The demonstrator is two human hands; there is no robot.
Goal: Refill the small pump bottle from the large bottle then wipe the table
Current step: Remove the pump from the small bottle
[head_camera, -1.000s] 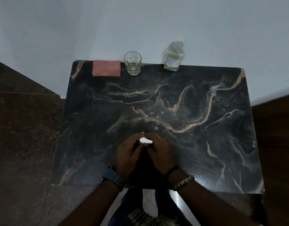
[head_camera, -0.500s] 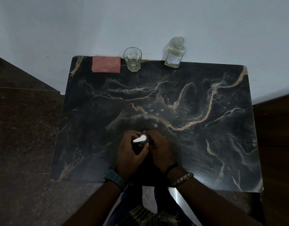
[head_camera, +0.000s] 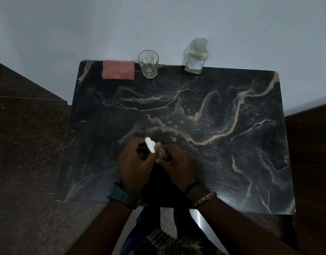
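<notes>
My left hand (head_camera: 134, 166) holds the white pump head (head_camera: 150, 144), which sits tilted just left of the small pump bottle's open neck (head_camera: 161, 152). My right hand (head_camera: 177, 166) is wrapped around that small bottle near the table's front middle, hiding its body. The large clear bottle (head_camera: 196, 57) with a white label stands upright at the table's back edge. A pink folded cloth (head_camera: 118, 70) lies flat at the back left. Small droplets (head_camera: 174, 127) dot the dark marble table (head_camera: 232, 153) just beyond my hands.
An empty drinking glass (head_camera: 148, 64) stands at the back between the cloth and the large bottle. A pale wall rises right behind the table. Dark floor lies to the left, a dark wooden surface to the right.
The white pump head has turned and come off to the left of the small bottle's neck, which now shows open between my hands.
</notes>
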